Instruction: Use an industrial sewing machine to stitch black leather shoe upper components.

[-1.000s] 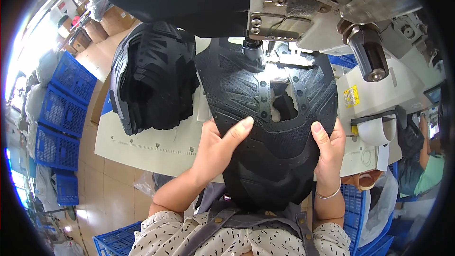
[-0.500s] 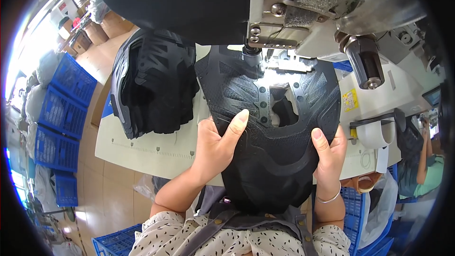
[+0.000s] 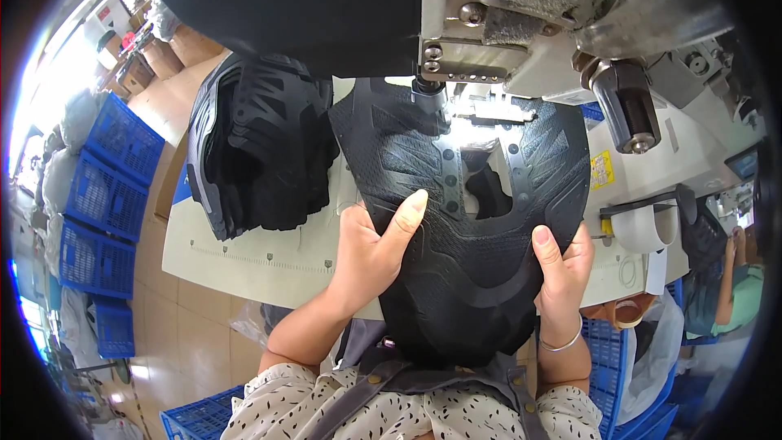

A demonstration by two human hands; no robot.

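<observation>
Held piece: one large black textured sheet panel [image 3: 476,248], broad at the far end and rounded at the near one, with a pattern of raised ribs and an elongated opening near its middle; dotted strips run along both sides of the opening.
Piece's place: its far part lies under the pale metal sewing machine head [image 3: 438,0], over the pale worktop [image 3: 252,273]; its near end reaches past the front edge toward the person's lap.
Left grip: the bare left grip [image 3: 376,236] holds the panel by its left edge, thumb pressed on the upper face, fingers folded at the edge.
Right grip: the bare right grip [image 3: 562,265] holds the right edge, thumb on top, fingers around the side; a thin silver bracelet [image 3: 564,338] circles the wrist.
Lit area: bright light falls on the panel just beyond the opening, beside the dark round presser post [image 3: 429,98]; glare hides where any needle meets the material.
Stack: similar black shaped panels [image 3: 265,143] lie piled on the worktop, left of the held one.
Machine's right side: a dark cylindrical knob [image 3: 627,106] hangs there, with a yellow label [image 3: 601,169] and a white cup-shaped part [image 3: 648,226] nearer the person.
Surroundings: blue lattice plastic crates [image 3: 98,204] stand at far left; a person in a green top [image 3: 740,297] appears at far right.
</observation>
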